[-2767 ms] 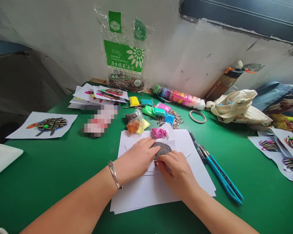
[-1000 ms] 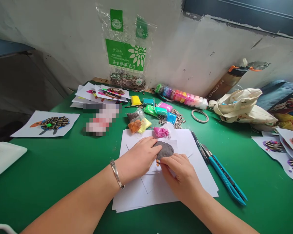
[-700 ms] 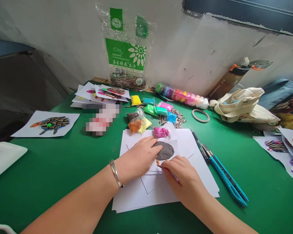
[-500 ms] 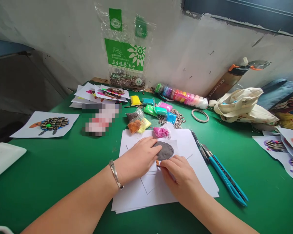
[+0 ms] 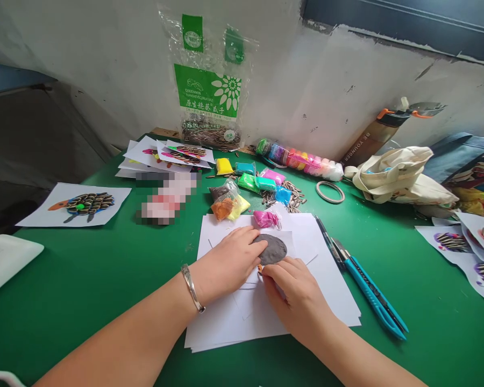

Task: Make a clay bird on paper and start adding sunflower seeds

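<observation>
A flat oval of dark grey modelling clay [image 5: 271, 249] lies on a small white sheet [image 5: 289, 239], over a stack of white paper [image 5: 326, 301]. My left hand [image 5: 232, 260] lies flat across the sheet, its fingers stretched out and touching the clay's left edge. Just below the oval shows a small orange piece of clay [image 5: 260, 267] with a dark bit at its lower end. My right hand [image 5: 292, 290] is closed in a pinch beside that dark bit; what sits between its fingertips is too small to make out.
Packets of coloured clay [image 5: 248, 183] and loose sunflower seeds [image 5: 294, 198] lie behind the paper. A blue craft knife [image 5: 371, 290] and a pen [image 5: 328, 239] are at right. A seed bag [image 5: 210, 102] leans on the wall. A seed picture [image 5: 91, 207] lies left.
My right hand's fingertips have shifted very slightly left at the orange piece. My left hand stays on the sheet, and the clay oval has not moved.
</observation>
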Action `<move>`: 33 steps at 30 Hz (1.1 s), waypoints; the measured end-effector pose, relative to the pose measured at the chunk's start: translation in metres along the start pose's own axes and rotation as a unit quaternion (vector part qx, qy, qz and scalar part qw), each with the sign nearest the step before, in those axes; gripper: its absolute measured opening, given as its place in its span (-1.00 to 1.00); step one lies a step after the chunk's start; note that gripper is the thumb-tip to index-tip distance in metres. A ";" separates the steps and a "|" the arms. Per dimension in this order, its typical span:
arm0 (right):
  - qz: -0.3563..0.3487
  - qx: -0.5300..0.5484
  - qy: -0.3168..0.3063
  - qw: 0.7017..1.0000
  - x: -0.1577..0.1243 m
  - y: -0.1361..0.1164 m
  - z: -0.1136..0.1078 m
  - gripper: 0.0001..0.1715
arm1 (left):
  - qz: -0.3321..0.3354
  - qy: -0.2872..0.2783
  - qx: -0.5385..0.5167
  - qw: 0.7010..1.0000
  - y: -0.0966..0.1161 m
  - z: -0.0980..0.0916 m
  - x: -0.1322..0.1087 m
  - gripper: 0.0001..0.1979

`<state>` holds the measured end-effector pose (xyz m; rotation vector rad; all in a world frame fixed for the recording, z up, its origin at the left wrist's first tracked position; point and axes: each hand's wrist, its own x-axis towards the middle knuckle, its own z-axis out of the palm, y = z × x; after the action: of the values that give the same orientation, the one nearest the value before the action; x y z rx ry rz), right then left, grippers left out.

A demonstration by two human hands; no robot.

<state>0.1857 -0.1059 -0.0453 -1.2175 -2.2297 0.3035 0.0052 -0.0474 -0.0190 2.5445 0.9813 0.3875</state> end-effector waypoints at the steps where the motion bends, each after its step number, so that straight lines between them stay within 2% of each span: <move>1: -0.003 -0.003 -0.001 1.000 0.000 0.000 0.000 -0.81 | -0.001 -0.002 0.000 1.000 0.000 0.000 0.000 -0.78; 10: -0.001 -0.005 -0.005 1.000 -0.001 -0.002 -0.001 -0.79 | -0.003 -0.002 -0.002 1.000 0.000 0.000 0.000 -0.79; 20: 0.014 0.017 0.051 0.998 0.008 0.003 -0.018 -0.80 | -0.007 -0.009 -0.012 1.000 0.000 -0.002 0.001 -0.88; 27: 0.024 0.008 0.063 0.998 0.008 0.011 -0.025 -0.84 | -0.012 -0.006 -0.018 1.000 0.001 -0.001 0.001 -0.75; 33: 0.025 0.013 0.061 0.998 0.007 0.009 -0.026 -0.83 | -0.012 -0.013 -0.016 1.000 0.001 -0.004 0.003 -0.89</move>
<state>0.2037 -0.0967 -0.0258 -1.2450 -2.0890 0.2691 0.0059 -0.0450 -0.0145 2.5001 0.9880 0.3607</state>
